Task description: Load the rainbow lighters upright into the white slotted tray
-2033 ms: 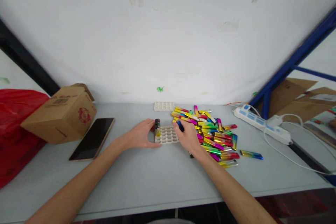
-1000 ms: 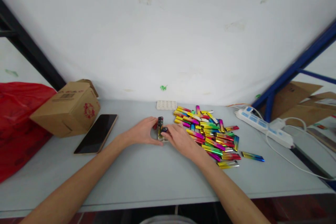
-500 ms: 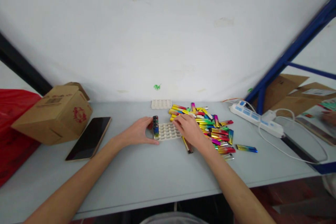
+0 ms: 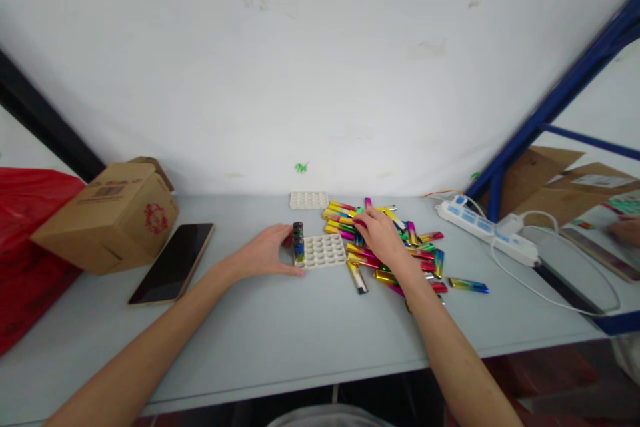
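My left hand grips the left end of a white tray with rows of holes, thumb at the front and fingers behind. In the tray's leftmost column stand several dark-topped lighters, upright and close together; the other visible holes hold nothing. To the right of the tray, my right hand reaches over a loose pile of shiny, multicoloured lighters. Its fingers are pinched at a lighter with a reddish end, partly hidden by the fingertips.
A second white holed tray lies near the wall. On the left are a tablet, a cardboard box and a red bag. A white power strip with cables lies right. Another person's hand shows at the far right.
My right hand has moved right and away from the tray's holes to the lighter pile. Some lighters at the pile's near side have shifted. The left hand stays at the tray.
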Demonstrator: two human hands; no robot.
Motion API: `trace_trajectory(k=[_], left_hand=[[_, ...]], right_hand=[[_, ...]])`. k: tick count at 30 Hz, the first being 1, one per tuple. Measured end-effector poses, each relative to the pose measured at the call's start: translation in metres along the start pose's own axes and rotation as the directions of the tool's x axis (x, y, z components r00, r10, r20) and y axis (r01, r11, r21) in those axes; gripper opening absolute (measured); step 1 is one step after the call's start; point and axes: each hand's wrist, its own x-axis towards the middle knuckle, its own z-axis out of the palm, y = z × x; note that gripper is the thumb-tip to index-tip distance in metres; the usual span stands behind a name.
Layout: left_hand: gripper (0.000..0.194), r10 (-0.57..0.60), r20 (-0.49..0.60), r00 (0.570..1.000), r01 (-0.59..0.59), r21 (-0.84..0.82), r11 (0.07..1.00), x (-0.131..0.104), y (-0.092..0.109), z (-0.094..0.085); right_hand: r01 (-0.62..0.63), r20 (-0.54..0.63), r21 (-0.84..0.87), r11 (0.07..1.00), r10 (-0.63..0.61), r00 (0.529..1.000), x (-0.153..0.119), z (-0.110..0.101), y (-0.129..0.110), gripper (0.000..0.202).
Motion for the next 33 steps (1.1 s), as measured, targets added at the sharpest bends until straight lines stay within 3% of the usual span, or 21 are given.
trace_trajectory(k=[4,7,9,11,14,17,24,27,33], left_hand=[[0.074,0.025,-0.009,1.0,-0.025,-0.001,1.0,0.001,-0.003,0.002],[0.075,0.025,-0.008,1.0,-0.025,0.001,1.0,0.001,-0.005,0.003],[0.075,0.022,-0.008,1.0,-0.022,0.006,1.0,0.0,-0.005,0.003],[0.075,0.02,-0.006,1.0,-0.02,0.012,1.0,0.0,-0.006,0.004],[0.075,0.026,-0.006,1.0,-0.026,0.017,1.0,-0.001,-0.006,0.004],[0.076,0.031,-0.009,0.999,-0.031,0.013,0.999,-0.001,-0.007,0.004],[0.073,0.012,0.0,1.0,-0.012,-0.01,1.0,-0.001,-0.003,0.003],[0.072,0.009,0.004,1.0,-0.009,-0.015,1.0,-0.001,-0.001,0.002],[0.07,0.014,-0.009,1.0,-0.014,-0.014,1.0,-0.001,0.001,0.002]], right_hand=[[-0.013,-0.161,0.234,0.972,0.052,0.986,0.001,0.0,-0.004,0.035],[-0.035,-0.173,0.491,0.871,0.137,0.975,0.003,0.002,-0.011,0.033],[-0.076,-0.116,0.693,0.717,0.215,0.97,0.004,0.005,-0.018,0.034],[-0.121,-0.029,0.863,0.49,0.288,0.957,0.005,0.008,-0.027,0.043],[-0.168,0.097,0.97,0.176,0.354,0.93,0.005,0.009,-0.042,0.051],[-0.201,0.176,0.979,0.041,0.342,0.923,0.004,0.006,-0.055,0.052],[-0.335,0.341,0.937,-0.102,0.043,0.939,-0.004,-0.005,-0.079,0.061],[-0.359,0.358,0.931,-0.062,-0.027,0.933,-0.007,-0.002,-0.087,0.063],[-0.328,0.328,0.943,0.048,0.004,0.945,-0.007,0.003,-0.095,0.066]])
